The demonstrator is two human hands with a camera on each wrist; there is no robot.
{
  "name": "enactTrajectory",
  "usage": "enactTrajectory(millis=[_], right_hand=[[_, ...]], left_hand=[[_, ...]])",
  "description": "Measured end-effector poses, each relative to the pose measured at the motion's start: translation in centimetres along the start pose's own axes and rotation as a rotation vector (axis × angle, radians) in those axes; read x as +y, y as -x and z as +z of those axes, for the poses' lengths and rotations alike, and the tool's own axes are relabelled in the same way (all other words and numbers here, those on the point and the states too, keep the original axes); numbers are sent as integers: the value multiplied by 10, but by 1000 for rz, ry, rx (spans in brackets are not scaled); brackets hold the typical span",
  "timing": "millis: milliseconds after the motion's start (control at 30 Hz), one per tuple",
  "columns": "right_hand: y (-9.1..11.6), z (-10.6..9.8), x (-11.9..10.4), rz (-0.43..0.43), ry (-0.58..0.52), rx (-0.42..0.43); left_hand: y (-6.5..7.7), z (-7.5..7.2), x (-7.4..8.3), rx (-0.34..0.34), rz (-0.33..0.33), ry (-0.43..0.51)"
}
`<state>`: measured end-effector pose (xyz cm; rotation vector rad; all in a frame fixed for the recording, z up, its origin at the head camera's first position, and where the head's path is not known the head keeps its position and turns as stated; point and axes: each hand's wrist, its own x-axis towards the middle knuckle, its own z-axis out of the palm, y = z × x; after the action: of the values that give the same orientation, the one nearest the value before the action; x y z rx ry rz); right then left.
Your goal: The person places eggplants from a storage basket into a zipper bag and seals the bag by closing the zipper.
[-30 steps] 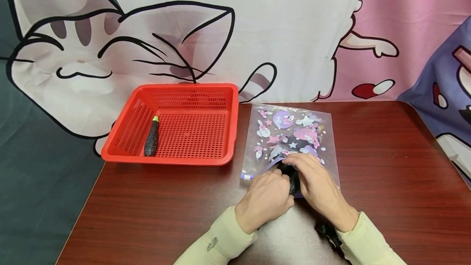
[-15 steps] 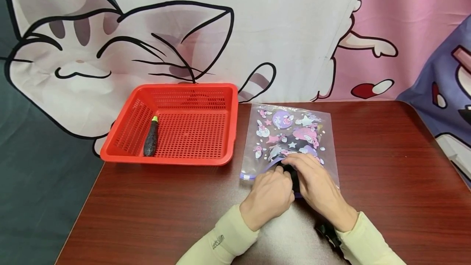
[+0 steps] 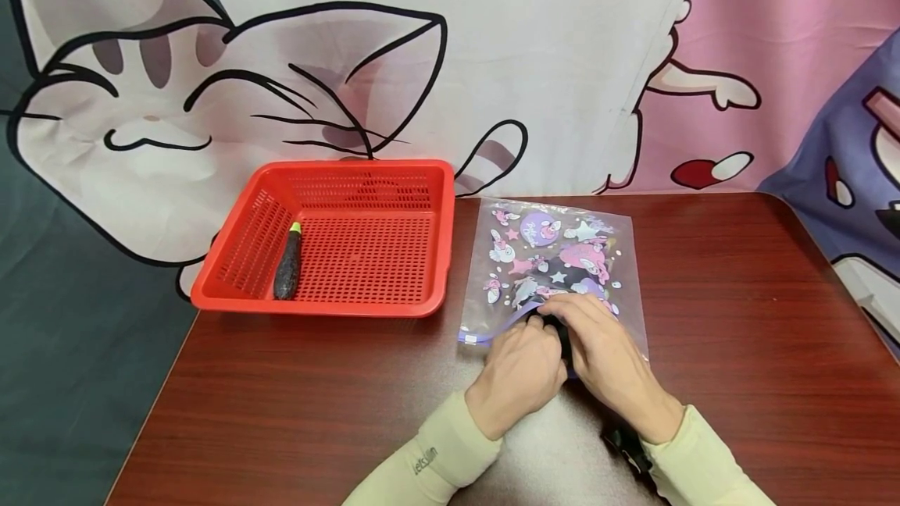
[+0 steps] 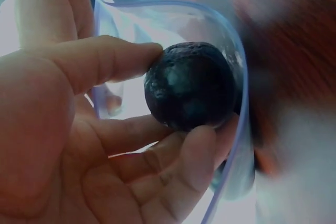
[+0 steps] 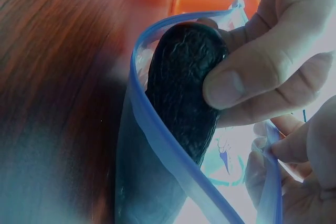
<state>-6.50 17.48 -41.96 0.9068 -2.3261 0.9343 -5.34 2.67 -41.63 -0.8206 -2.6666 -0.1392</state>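
Note:
A dark, wrinkled, long eggplant-like thing sticks blunt end first out of a clear, printed zip bag with a purple rim. My left hand grips that end inside the mouth of the bag. In the left wrist view my thumb lies on its top side and the other fingers curl underneath. My right hand lies over the other side of the mouth. It pinches the bag's rim between thumb and finger in the right wrist view. Dark shapes show through the printed plastic farther in.
Left of the bag stands a red perforated basket. In it lies a dark speckled, long thing with a yellow-green tip. Brown wooden table spreads to the right. A printed curtain hangs behind the table's far edge.
My left hand and sleeve have shifted slightly right, towards the right hand, covering more of the dark thing at the bag's mouth. The right hand, bag and basket look the same.

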Motion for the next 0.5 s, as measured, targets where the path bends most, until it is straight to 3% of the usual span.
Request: enactTrajectory(millis=[500], right_hand=[[1, -1, 0, 27, -14, -26]], left_hand=[[-4, 13, 6, 77, -76, -53]])
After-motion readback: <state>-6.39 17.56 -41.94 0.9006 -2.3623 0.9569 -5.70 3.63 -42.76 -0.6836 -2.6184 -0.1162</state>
